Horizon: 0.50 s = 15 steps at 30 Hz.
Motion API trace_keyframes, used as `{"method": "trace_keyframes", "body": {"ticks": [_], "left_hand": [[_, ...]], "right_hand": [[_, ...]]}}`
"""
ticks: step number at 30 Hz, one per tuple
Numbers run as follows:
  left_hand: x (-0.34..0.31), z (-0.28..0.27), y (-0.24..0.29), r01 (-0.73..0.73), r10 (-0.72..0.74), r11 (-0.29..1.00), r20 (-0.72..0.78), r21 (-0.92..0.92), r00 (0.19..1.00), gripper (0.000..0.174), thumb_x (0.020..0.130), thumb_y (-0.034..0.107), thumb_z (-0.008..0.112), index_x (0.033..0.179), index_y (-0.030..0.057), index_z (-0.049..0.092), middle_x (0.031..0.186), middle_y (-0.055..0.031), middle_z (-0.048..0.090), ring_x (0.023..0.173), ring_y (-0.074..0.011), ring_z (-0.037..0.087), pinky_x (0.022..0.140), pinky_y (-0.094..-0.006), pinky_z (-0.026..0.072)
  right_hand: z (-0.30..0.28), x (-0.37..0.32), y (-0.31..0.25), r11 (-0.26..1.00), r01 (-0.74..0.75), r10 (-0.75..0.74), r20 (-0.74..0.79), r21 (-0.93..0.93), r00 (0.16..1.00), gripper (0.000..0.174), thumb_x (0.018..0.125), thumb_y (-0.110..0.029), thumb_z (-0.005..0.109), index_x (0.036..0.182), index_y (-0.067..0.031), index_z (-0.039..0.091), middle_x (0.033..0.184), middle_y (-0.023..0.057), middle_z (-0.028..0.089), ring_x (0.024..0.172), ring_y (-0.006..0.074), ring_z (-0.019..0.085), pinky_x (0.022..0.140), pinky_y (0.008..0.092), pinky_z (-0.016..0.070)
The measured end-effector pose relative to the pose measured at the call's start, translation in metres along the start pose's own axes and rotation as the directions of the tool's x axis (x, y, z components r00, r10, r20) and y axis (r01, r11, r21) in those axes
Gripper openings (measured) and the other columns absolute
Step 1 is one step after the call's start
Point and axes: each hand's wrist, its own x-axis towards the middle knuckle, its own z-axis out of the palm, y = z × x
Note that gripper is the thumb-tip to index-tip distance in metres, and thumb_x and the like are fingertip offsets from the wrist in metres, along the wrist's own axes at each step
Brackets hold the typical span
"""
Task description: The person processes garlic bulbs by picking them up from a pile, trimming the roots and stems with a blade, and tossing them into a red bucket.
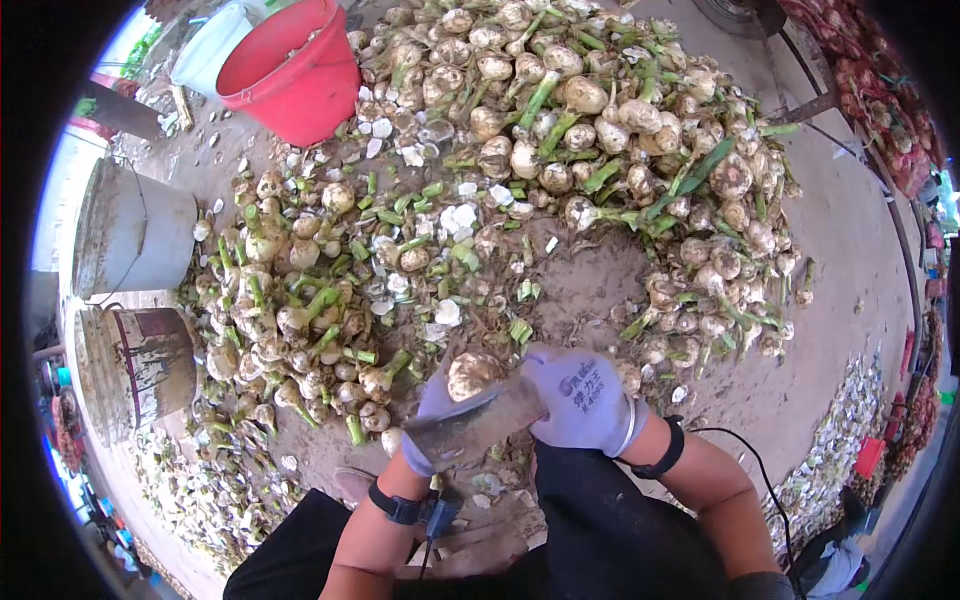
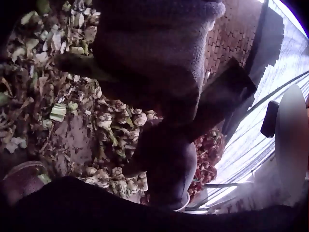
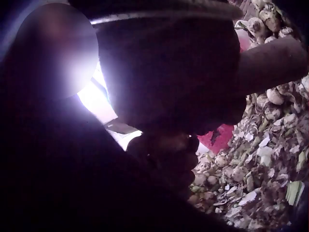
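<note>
A round, brownish-white bulb point(image 1: 477, 375) sits in my gloved left hand point(image 1: 437, 393), whose fingers are partly hidden by a blade. My right hand point(image 1: 585, 398), in a pale lilac glove with printing on its back, grips a broad knife point(image 1: 478, 424). Its flat blade reaches across in front of the left palm, close below the bulb. In the left wrist view, the dark blade point(image 2: 224, 94) stands out from the right glove point(image 2: 169, 164). The blade point(image 3: 273, 65) also shows in the right wrist view; the bulb is hidden there.
A big heap of bulbs point(image 1: 585, 95) with green stem stubs lies ahead, a smaller pile point(image 1: 300, 310) on the left. Pale peelings point(image 1: 460, 220) litter the ground between. A red bucket point(image 1: 300, 85) and dirty white buckets point(image 1: 135, 230) stand left. A black cable point(image 1: 765, 460) runs at right.
</note>
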Motion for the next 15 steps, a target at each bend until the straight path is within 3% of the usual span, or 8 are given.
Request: {"method": "trace_keyframes", "body": {"ticks": [6, 7, 8, 10, 11, 12, 14, 15], "left_hand": [[-0.006, 0.008, 0.013, 0.208, -0.197, 0.973, 0.115, -0.097, 0.974, 0.032, 0.092, 0.009, 0.056, 0.122, -0.0007, 0.051, 0.113, -0.0103, 0.062, 0.100, -0.0180, 0.062, 0.089, -0.0332, 0.0515], [-0.019, 0.018, 0.023, 0.008, -0.105, 0.883, 0.180, 0.470, 0.978, 0.039, 0.085, 0.008, 0.064, 0.121, -0.0007, 0.052, 0.111, -0.0078, 0.063, 0.098, -0.0159, 0.061, 0.088, -0.0316, 0.0507], [-0.028, 0.029, 0.030, -0.227, -0.062, 0.472, 0.289, 0.852, 0.955, 0.047, 0.079, 0.008, 0.071, 0.120, -0.0006, 0.052, 0.109, -0.0054, 0.063, 0.096, -0.0138, 0.060, 0.088, -0.0300, 0.0500], [-0.034, 0.042, 0.024, -0.318, 0.073, 0.459, 0.322, 0.829, 0.944, 0.062, 0.066, 0.008, 0.081, 0.120, 0.0015, 0.053, 0.106, -0.0021, 0.063, 0.094, -0.0107, 0.059, 0.087, -0.0276, 0.0485], [-0.032, 0.046, 0.024, -0.254, 0.125, 0.634, 0.227, 0.730, 0.966, 0.061, 0.066, 0.006, 0.081, 0.120, 0.0019, 0.053, 0.105, -0.0020, 0.063, 0.094, -0.0105, 0.059, 0.086, -0.0275, 0.0486], [-0.031, 0.049, 0.027, -0.198, 0.155, 0.778, 0.124, 0.596, 0.980, 0.060, 0.067, 0.005, 0.080, 0.119, 0.0022, 0.053, 0.104, -0.0018, 0.063, 0.094, -0.0103, 0.059, 0.085, -0.0274, 0.0488], [-0.008, 0.041, 0.027, -0.318, 0.435, 0.546, 0.062, 0.775, 0.898, 0.049, 0.071, 0.003, 0.077, 0.116, 0.0021, 0.056, 0.102, -0.0027, 0.064, 0.091, -0.0109, 0.060, 0.084, -0.0265, 0.0491], [0.000, 0.041, 0.027, -0.347, 0.495, 0.591, 0.012, 0.729, 0.869, 0.044, 0.073, 0.004, 0.074, 0.114, 0.0021, 0.057, 0.101, -0.0020, 0.064, 0.089, -0.0109, 0.060, 0.079, -0.0253, 0.0485]], "right_hand": [[0.023, -0.004, 0.019, 0.983, 0.181, -0.173, -0.185, 0.023, 0.967, 0.047, 0.066, -0.031, 0.067, 0.103, -0.0042, 0.060, 0.101, 0.0169, 0.060, 0.090, 0.0320, 0.061, 0.075, 0.0384, 0.0495], [0.025, 0.001, 0.029, 1.000, 0.012, -0.011, -0.087, 0.008, 0.996, 0.046, 0.067, -0.029, 0.067, 0.104, -0.0044, 0.060, 0.101, 0.0174, 0.061, 0.090, 0.0321, 0.062, 0.074, 0.0389, 0.0503], [0.029, 0.004, 0.039, 0.988, -0.153, 0.154, 0.008, -0.028, 0.988, 0.045, 0.068, -0.028, 0.068, 0.105, -0.0046, 0.061, 0.102, 0.0180, 0.063, 0.089, 0.0322, 0.063, 0.073, 0.0393, 0.0511], [0.046, -0.010, 0.073, 0.973, -0.229, 0.230, -0.172, 0.023, 0.958, 0.043, 0.070, -0.027, 0.068, 0.106, -0.0045, 0.061, 0.100, 0.0176, 0.064, 0.087, 0.0324, 0.064, 0.072, 0.0411, 0.0510], [0.043, -0.009, 0.078, 0.957, -0.279, 0.291, -0.337, 0.085, 0.895, 0.041, 0.073, -0.026, 0.068, 0.107, -0.0044, 0.061, 0.097, 0.0171, 0.065, 0.085, 0.0326, 0.064, 0.070, 0.0429, 0.0508], [0.044, -0.008, 0.073, 0.960, -0.264, 0.279, -0.337, 0.089, 0.899, 0.041, 0.073, -0.026, 0.068, 0.107, -0.0044, 0.061, 0.097, 0.0171, 0.065, 0.085, 0.0326, 0.064, 0.070, 0.0429, 0.0508], [0.024, -0.007, 0.040, 0.791, -0.547, 0.576, -0.033, 0.273, 0.817, 0.036, 0.079, -0.031, 0.064, 0.102, -0.0025, 0.063, 0.091, 0.0182, 0.066, 0.081, 0.0339, 0.065, 0.070, 0.0450, 0.0505], [0.021, -0.005, 0.027, 0.760, -0.529, 0.570, 0.003, 0.378, 0.821, 0.038, 0.083, -0.036, 0.059, 0.096, -0.0009, 0.064, 0.081, 0.0208, 0.065, 0.079, 0.0363, 0.065, 0.072, 0.0441, 0.0506]]}}
